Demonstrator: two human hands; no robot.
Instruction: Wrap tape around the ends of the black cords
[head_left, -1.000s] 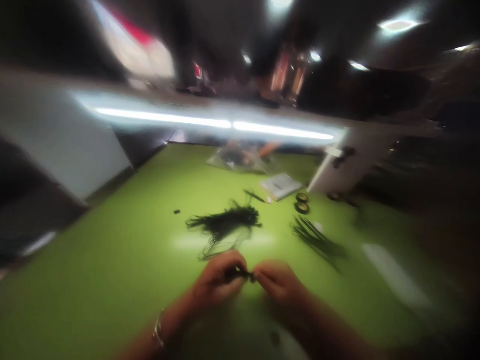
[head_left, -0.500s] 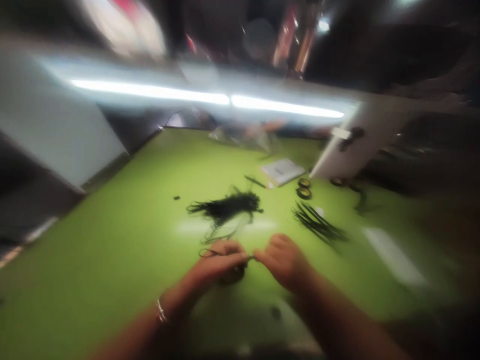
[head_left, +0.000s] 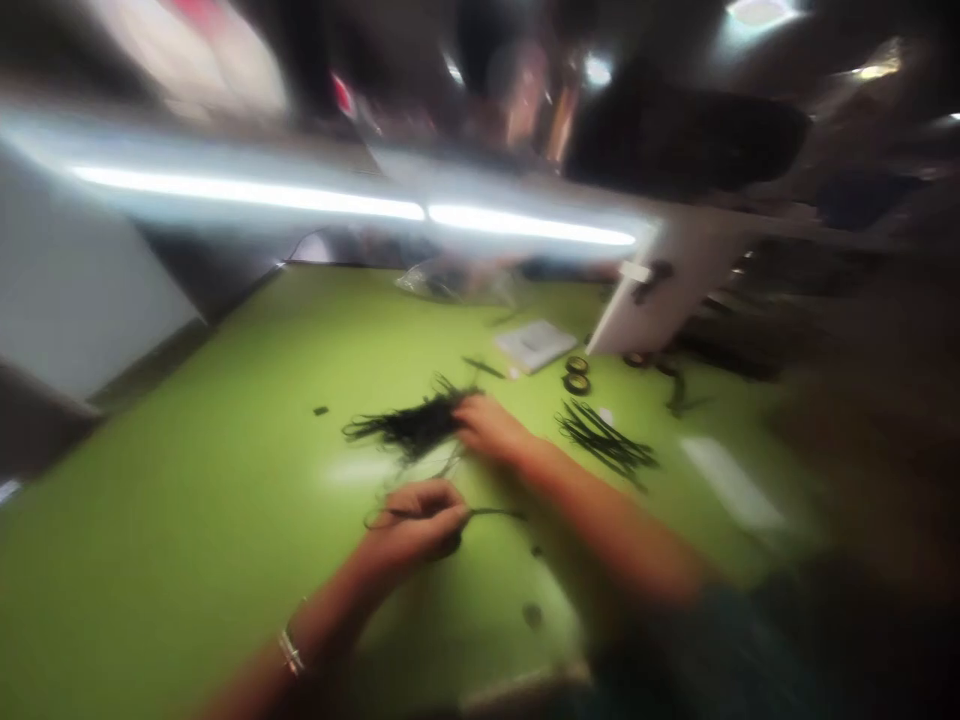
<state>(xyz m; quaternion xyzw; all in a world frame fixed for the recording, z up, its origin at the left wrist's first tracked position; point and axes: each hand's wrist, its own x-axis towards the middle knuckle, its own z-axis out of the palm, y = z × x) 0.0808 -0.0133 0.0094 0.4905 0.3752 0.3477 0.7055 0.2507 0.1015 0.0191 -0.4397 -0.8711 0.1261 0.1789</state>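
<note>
A thin black cord (head_left: 491, 512) is pinched in my left hand (head_left: 424, 515), its loop out to the left and its straight end out to the right. Beyond it, my right hand (head_left: 484, 425) touches the right end of a tangled pile of black cords (head_left: 412, 425); its fingertips are partly lost among the cords, so what they grip is hidden. To the right, several black cords lie side by side in a bundle (head_left: 607, 440) on the green table (head_left: 187, 500).
Behind the bundle lie two black tape rolls (head_left: 577, 382), a white pad (head_left: 536, 346) and a dark pen (head_left: 484, 367). A white upright panel (head_left: 645, 300) stands at the back right. Clear plastic (head_left: 435, 280) lies at the far edge.
My right hand has left the cord end at my left hand and moved forward and left to the pile. The whole view has shifted; my left hand still holds its cord.
</note>
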